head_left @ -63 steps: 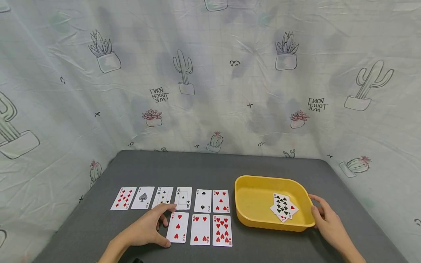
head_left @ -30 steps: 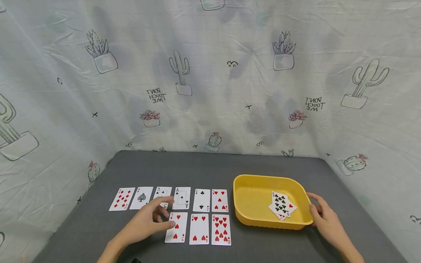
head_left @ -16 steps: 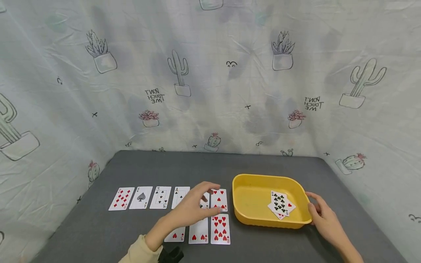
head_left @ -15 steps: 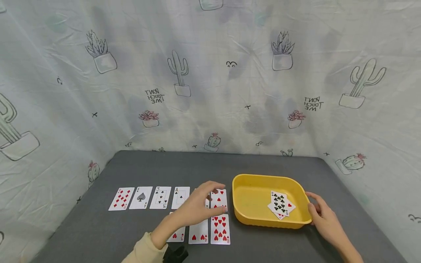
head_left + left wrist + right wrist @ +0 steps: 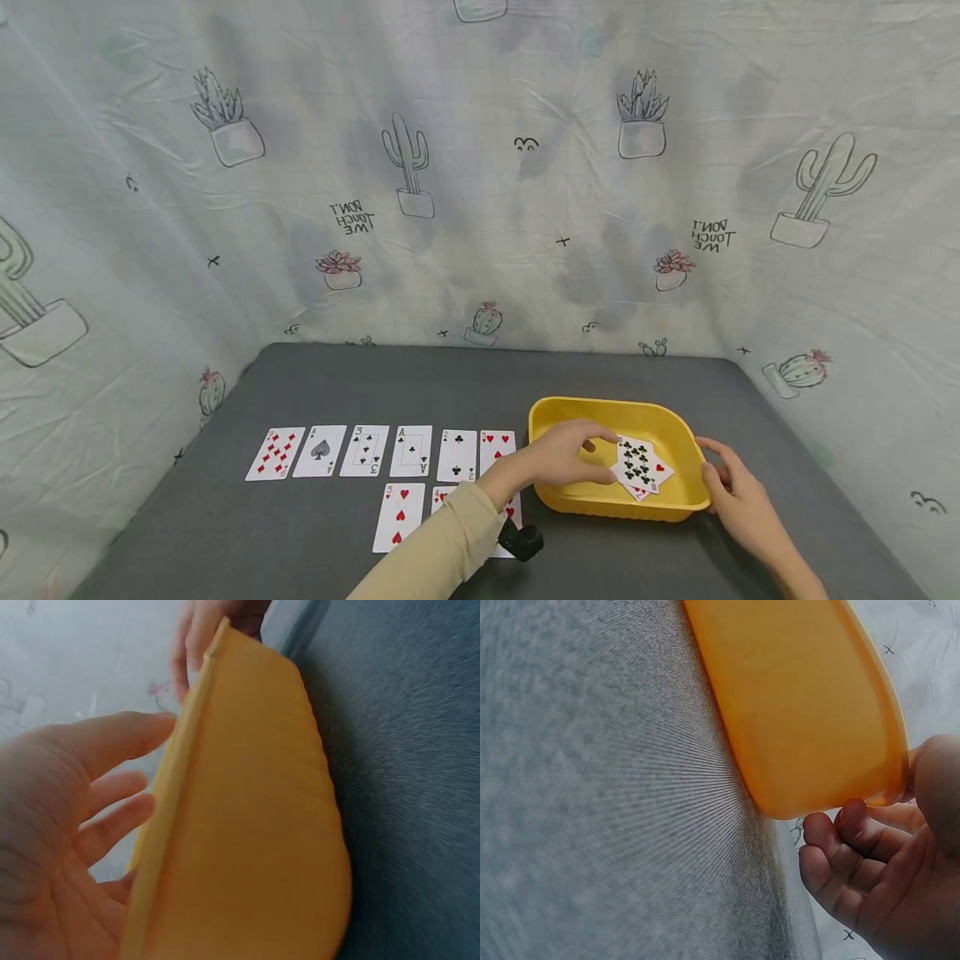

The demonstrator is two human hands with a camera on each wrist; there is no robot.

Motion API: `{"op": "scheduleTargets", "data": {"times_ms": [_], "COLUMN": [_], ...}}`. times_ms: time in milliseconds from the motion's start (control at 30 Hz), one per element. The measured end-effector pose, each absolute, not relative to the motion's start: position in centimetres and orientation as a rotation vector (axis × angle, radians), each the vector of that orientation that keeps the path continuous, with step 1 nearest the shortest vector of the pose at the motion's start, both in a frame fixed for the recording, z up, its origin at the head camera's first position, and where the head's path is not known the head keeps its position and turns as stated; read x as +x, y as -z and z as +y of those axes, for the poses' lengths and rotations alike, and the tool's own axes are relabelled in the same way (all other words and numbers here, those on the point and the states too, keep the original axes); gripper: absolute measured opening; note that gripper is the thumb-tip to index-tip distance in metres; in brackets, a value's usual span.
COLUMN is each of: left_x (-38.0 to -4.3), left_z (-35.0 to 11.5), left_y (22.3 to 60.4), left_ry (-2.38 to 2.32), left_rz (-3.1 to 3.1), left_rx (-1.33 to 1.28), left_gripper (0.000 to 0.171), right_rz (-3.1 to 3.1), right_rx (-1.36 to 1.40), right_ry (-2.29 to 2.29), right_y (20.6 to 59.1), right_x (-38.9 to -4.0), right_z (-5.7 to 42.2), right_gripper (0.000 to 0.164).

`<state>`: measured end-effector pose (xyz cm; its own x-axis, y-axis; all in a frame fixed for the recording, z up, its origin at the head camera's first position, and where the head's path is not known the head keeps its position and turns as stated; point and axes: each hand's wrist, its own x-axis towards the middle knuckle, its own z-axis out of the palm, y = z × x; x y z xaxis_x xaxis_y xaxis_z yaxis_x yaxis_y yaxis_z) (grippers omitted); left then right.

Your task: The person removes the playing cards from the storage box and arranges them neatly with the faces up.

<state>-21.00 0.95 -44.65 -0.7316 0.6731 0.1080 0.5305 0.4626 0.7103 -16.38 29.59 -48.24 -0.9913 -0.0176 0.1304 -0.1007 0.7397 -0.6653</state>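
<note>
My left hand (image 5: 566, 454) reaches over the front of a yellow tray (image 5: 600, 505), its thumb and fingers apart beside a small pile of playing cards (image 5: 637, 465). A clubs card tops that pile, with red-marked cards showing beneath. In the left wrist view, the left hand (image 5: 52, 810) is close to the rim of the tray (image 5: 247, 802) with nothing between its loosely bent fingers. At the tray's right end, my right hand (image 5: 750, 500) grips the rim. The right wrist view shows the right hand's fingers (image 5: 851, 817) curled against the wall of the tray (image 5: 802, 697).
Several face-up cards lie left of the tray, from the nine of diamonds (image 5: 275, 454) to the five of hearts (image 5: 495, 446). Before them is a shorter row with the three of hearts (image 5: 399, 517), partly hidden by my left sleeve (image 5: 442, 542). A printed curtain (image 5: 480, 208) hangs behind the table.
My left hand has let go of the three of hearts, lifted away and moved right across the cards to over the tray. The right hand stays at the tray's end.
</note>
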Motion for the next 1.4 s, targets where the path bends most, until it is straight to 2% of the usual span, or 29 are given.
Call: {"op": "scheduleTargets", "data": {"times_ms": [333,533,767,833,967,1233,1400], "left_x": [-22.4,-22.8,-22.9,-22.9,-22.9,-23.7,-23.7], "left_z": [3.5,4.1,4.3,4.3,4.7,5.1,5.3], "left_y": [45.7,46.4,46.9,46.9,46.8,47.0,47.0], "left_ry": [-1.093,-0.985,-1.018,-1.079,-1.125,-0.886,-0.923], "left_rz": [2.412,2.418,2.398,2.375,2.402,2.539,2.49], "left_rx": [0.906,0.967,0.951,0.927,0.933,1.057,0.994], "left_gripper": [0.069,0.07,0.05,0.049,0.057,0.089,0.09], "right_rz": [-2.82,-2.816,-2.8,-2.796,-2.785,-2.765,-2.77], "right_rx": [0.088,0.092,0.109,0.113,0.123,0.139,0.127], "right_ry": [-1.096,-1.119,-1.107,-1.103,-1.102,-1.132,-1.136], "right_y": [48.1,48.2,48.0,47.9,48.0,48.1,48.0], "right_x": [-16.3,-16.3,-16.3,-16.2,-16.2,-16.4,-16.3], "right_z": [29.8,29.6,29.5,29.5,29.6,29.7,29.7], "right_gripper": [0.045,0.045,0.043,0.043,0.042,0.041,0.041]}}
